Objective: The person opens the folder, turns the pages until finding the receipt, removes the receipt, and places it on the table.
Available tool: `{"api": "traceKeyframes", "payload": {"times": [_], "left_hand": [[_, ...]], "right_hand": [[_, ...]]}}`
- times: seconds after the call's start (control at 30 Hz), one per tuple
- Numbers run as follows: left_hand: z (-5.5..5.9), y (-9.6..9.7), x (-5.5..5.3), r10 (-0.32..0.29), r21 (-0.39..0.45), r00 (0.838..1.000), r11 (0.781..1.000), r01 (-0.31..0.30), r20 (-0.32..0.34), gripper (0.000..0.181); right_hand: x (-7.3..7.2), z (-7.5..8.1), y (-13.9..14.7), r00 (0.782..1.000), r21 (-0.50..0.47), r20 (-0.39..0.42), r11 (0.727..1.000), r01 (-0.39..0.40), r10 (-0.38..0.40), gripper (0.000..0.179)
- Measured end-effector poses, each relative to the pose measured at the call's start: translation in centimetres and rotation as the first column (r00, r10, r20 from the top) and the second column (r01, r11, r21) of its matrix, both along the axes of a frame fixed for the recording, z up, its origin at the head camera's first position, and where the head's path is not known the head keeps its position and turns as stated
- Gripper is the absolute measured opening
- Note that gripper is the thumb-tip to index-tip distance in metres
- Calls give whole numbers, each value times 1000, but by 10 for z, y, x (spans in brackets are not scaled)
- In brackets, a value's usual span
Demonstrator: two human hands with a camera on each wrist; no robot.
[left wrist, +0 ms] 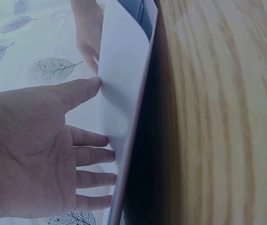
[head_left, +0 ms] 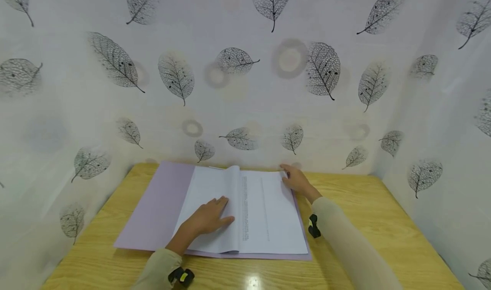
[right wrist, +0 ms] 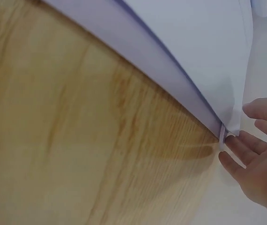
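Note:
A lilac folder lies spread on the table with white paper sheets inside, the right-hand page carrying lines of print. My left hand rests on the left page, fingers extended; the left wrist view shows that hand with thumb and fingers spread, fingertips on the paper. Near the middle, the turned sheets bulge in a fold. At the far right corner of the stack is my right hand. Its fingertips touch the corner, and its thumb stands apart by the page edge.
The folder lies on a wood-grain table. A whitish curtain with leaf prints hangs behind the table and along both sides. A small metal clip part shows inside the folder in the left wrist view.

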State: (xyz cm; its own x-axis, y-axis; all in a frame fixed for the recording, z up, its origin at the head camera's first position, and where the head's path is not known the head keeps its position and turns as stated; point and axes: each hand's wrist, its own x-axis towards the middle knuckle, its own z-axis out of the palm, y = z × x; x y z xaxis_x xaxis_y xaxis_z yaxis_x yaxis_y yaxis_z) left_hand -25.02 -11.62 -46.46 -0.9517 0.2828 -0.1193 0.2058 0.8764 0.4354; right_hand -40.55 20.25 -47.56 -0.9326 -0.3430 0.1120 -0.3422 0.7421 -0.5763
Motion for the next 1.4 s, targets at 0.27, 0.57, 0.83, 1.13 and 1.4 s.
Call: {"api": "traceKeyframes", "payload": {"times": [0.27,0.57,0.83,1.13,1.4], "left_hand": [[2,1,-1,-9,-13,1000,1000,9,13,76],[2,1,0,-12,-16,1000,1000,12,4,76],[2,1,-2,-17,-30,1000,999,17,-2,76],[1,1,-1,-8,-30,1000,1000,8,7,77],[2,1,0,-10,-27,1000,1000,11,11,77]], "right_hand": [[-3,-4,4,1000,22,9,1000,-4,4,54],[-5,-4,6,1000,-6,-7,1000,3,-3,49],[-6,-2,6,998,-81,-67,997,0,-5,40],[-4,0,3,999,-162,-12,986,37,-40,53],[0,4,2,998,-159,-68,987,-1,-10,24]]}}
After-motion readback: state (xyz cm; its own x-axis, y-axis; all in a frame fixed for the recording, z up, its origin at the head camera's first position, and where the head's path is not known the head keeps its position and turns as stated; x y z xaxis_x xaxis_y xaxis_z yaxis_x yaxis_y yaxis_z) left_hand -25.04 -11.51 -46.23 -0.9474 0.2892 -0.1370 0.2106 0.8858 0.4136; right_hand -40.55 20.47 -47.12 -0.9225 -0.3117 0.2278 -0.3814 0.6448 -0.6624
